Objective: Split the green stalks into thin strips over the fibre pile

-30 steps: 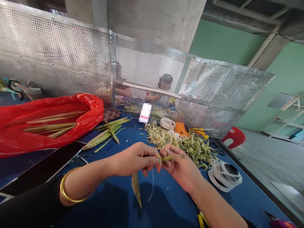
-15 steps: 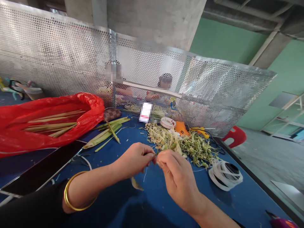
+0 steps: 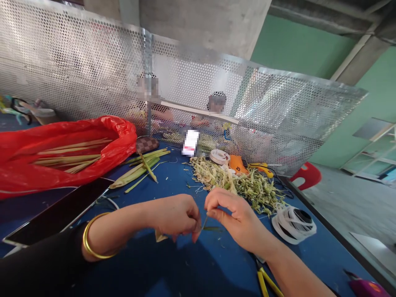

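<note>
My left hand (image 3: 181, 216) is closed, its fingers curled down over a piece of pale dried husk (image 3: 160, 236) that pokes out below them. A thin greenish strip (image 3: 212, 228) sticks out to the right of its fingertips. Opposite it, my right hand (image 3: 233, 216) is raised a little higher, thumb and forefinger pinching a fine strand (image 3: 205, 222) that runs down to the left fingertips. Behind the hands lies a heap of small knotted husk pieces (image 3: 260, 189). Long green husks (image 3: 136, 173) rest at the left beside a red plastic bag (image 3: 120, 132) holding dry strips (image 3: 74, 159).
A roll of white ribbon (image 3: 293, 226) stands right. Yellow-handled pliers or scissors (image 3: 262, 282) lie below my right forearm. A lit phone (image 3: 190, 142), white tape roll (image 3: 219, 156) and orange object (image 3: 238, 165) stand near the perforated metal screen (image 3: 192, 70); people sit behind it.
My hands have drawn slightly apart, with the strand now showing between them. The left has turned downward. The yellow-handled tool has come into view below my right forearm.
</note>
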Demonstrator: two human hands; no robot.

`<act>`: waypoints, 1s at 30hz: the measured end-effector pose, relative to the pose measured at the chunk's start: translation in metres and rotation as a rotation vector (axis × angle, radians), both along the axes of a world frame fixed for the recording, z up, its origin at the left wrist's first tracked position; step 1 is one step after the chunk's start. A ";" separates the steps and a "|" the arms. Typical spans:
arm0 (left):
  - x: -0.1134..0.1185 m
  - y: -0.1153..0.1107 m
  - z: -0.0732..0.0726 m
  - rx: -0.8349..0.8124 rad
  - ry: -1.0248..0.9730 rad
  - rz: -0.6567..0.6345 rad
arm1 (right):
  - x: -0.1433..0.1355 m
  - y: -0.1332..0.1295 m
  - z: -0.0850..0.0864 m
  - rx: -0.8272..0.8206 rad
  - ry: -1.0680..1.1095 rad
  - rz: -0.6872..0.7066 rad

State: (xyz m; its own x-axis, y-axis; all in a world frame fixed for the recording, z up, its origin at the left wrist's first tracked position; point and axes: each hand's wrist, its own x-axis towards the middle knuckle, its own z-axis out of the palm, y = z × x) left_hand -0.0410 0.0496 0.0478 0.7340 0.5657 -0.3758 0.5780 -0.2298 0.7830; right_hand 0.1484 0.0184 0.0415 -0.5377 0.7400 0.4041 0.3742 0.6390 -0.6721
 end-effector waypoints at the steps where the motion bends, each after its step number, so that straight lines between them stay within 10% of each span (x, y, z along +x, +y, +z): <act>1: 0.000 0.002 -0.001 -0.059 -0.019 0.005 | 0.000 -0.001 0.002 0.060 -0.022 0.009; 7: 0.001 -0.001 -0.003 -0.115 -0.028 -0.065 | -0.004 -0.007 0.007 0.304 -0.221 -0.024; 12: -0.003 -0.007 0.006 -0.104 -0.185 -0.108 | 0.005 0.010 -0.007 -0.033 -0.108 -0.060; 17: -0.002 0.006 0.001 -0.205 -0.490 0.209 | 0.008 0.025 -0.021 -0.316 0.091 -0.089; 21: 0.002 0.016 -0.008 -0.200 -0.633 0.477 | -0.001 0.017 -0.020 -0.098 0.137 -0.175; 25: 0.007 0.015 -0.011 -0.137 -0.576 0.531 | -0.009 0.004 -0.020 0.194 0.184 -0.186; 30: 0.012 0.007 -0.012 0.023 -0.484 0.538 | -0.012 0.002 -0.027 0.095 0.231 -0.090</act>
State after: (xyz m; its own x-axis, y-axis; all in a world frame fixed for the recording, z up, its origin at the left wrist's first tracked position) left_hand -0.0288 0.0566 0.0362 0.4327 0.8993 -0.0629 0.2050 -0.0302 0.9783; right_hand 0.1361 0.0203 0.0148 -0.3571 0.7334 0.5784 0.2759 0.6744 -0.6849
